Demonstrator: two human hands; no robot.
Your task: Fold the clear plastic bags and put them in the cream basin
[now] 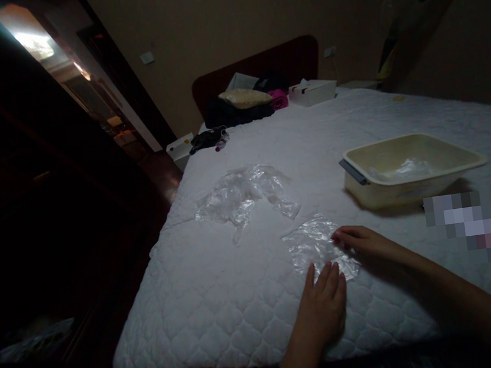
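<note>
Quilted white bed [199, 311]; on it: flattened plastic bag [310, 245], crumpled clear plastic [246, 191], cream tub [413, 189], white box [313, 94].

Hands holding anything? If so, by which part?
Left hand holds nothing: it's palm-down, fingers extended at the near edge of the flattened clear plastic bag. Right hand is at its right edge; can't tell whether it's pinching.

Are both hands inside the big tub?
No, the left hand and right hand are at the nearer clear plastic on the bed, outside the tub.
</note>
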